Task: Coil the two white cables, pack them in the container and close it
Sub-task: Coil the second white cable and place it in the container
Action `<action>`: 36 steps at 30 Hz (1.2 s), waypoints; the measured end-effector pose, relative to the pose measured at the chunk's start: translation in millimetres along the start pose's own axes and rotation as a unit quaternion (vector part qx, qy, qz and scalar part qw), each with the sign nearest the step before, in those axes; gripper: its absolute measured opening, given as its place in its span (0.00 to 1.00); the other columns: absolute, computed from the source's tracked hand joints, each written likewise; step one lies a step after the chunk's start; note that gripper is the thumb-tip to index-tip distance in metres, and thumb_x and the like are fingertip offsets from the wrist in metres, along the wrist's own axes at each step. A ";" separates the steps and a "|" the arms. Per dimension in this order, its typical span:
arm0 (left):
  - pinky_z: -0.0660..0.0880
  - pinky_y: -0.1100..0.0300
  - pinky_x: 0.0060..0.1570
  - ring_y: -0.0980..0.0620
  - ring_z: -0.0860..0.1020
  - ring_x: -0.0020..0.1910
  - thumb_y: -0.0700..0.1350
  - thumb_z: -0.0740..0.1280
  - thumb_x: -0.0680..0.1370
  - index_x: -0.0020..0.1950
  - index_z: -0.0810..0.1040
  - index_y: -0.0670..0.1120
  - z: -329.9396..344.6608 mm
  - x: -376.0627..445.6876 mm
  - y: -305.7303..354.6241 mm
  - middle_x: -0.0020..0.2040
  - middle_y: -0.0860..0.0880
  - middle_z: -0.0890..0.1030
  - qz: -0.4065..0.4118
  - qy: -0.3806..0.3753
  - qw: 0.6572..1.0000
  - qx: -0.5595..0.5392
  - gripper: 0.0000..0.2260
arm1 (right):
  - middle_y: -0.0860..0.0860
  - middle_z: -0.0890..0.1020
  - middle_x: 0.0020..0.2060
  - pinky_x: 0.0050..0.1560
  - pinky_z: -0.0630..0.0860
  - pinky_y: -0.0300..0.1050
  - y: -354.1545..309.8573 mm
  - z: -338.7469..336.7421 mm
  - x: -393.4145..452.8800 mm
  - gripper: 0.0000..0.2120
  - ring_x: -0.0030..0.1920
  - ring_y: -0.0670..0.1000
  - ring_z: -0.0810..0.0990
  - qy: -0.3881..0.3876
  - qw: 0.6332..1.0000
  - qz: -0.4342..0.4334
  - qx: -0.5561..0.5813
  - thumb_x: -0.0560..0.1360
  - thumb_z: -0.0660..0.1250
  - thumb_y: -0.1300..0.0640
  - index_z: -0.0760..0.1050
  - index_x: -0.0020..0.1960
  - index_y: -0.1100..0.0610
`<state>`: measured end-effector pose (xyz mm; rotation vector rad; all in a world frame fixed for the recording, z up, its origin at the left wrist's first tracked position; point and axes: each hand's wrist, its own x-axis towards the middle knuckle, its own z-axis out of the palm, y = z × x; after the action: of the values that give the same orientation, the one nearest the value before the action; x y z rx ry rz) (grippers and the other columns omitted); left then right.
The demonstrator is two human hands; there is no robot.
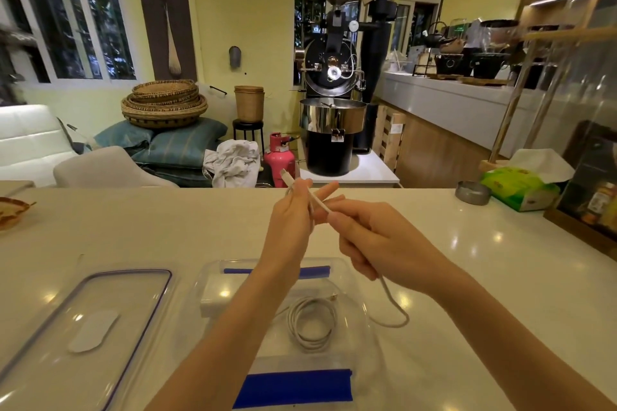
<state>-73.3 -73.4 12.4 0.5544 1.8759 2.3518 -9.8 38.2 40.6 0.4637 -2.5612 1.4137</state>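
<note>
A clear plastic container [362, 317] with blue clips sits on the white counter below my arms. One coiled white cable [312, 327] lies inside it, beside a white charger block [213, 297]. Above the container, my left hand [290, 220] holds one end of the second white cable [389, 297], its plug sticking up past my fingers. My right hand [374, 240] grips the same cable a little further along. The rest of that cable hangs from my right hand in a loop onto the counter. The clear lid [83, 324] lies flat to the left.
A green tissue box [521, 188] and a small metal ashtray [472, 192] stand at the counter's far right, next to a wooden-framed glass case [591, 190]. A woven dish [10, 210] sits at the far left edge.
</note>
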 end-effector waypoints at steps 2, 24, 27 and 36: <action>0.77 0.64 0.50 0.59 0.83 0.47 0.53 0.46 0.81 0.65 0.68 0.43 -0.9 3.1 2.5 0.47 0.55 0.84 -0.038 -0.030 0.991 -0.124 0.21 | 0.47 0.71 0.23 0.25 0.70 0.37 3.7 9.5 -3.1 0.12 0.22 0.45 0.68 -0.010 1.000 0.004 0.019 0.79 0.54 0.56 0.75 0.43 0.52; 0.72 0.64 0.43 0.61 0.65 0.15 0.50 0.49 0.80 0.60 0.72 0.35 -9.7 -26.4 37.1 0.25 0.52 0.80 -0.089 -0.348 0.933 -0.030 0.22 | 0.52 0.65 0.20 0.28 0.62 0.40 48.8 -27.4 9.8 0.26 0.22 0.45 0.63 -0.012 0.986 0.070 -0.154 0.58 0.70 0.38 0.68 0.23 0.61; 0.71 0.54 0.47 0.59 0.66 0.18 0.51 0.50 0.80 0.61 0.74 0.40 -6.8 -29.7 27.7 0.29 0.51 0.83 -0.111 -0.342 0.923 0.136 0.21 | 0.45 0.69 0.19 0.29 0.66 0.37 44.1 -32.8 18.7 0.14 0.21 0.42 0.67 -0.026 0.984 0.084 -0.154 0.68 0.71 0.55 0.74 0.26 0.57; 0.70 0.67 0.27 0.59 0.69 0.19 0.51 0.49 0.81 0.54 0.73 0.44 3.0 -20.1 -2.3 0.36 0.50 0.83 -0.055 -0.155 0.953 0.256 0.16 | 0.48 0.75 0.26 0.26 0.69 0.33 21.2 -18.4 15.2 0.10 0.22 0.42 0.71 -0.013 0.990 0.071 -0.118 0.77 0.59 0.56 0.78 0.45 0.57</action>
<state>-54.0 -75.8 6.2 0.7803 2.2764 1.5814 -31.4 61.6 38.2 0.2676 -2.7839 1.1299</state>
